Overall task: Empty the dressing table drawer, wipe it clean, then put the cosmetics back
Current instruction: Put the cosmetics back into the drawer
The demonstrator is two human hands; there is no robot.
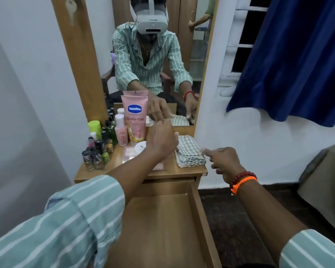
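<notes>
The wooden drawer (pixel 199 219) stands pulled out below me with nothing in it. Cosmetics stand on the table top (pixel 184 171): a pink Vaseline tube (pixel 135 120), a small pink bottle (pixel 121 133), a white jar (pixel 141 147) and several nail polish bottles (pixel 97 151). My left hand (pixel 162 139) reaches over the table top beside the tube, fingers bent down, and hides whatever is under it. A folded checked cloth (pixel 189 151) lies at the right of the top. My right hand (pixel 222 163) has curled fingers, its thumb and forefinger pinching the cloth's right edge.
A mirror (pixel 193 64) in a wooden frame rises behind the table top and reflects me. A white wall is on the left, a blue curtain (pixel 298 55) and window on the right. Dark floor lies right of the drawer.
</notes>
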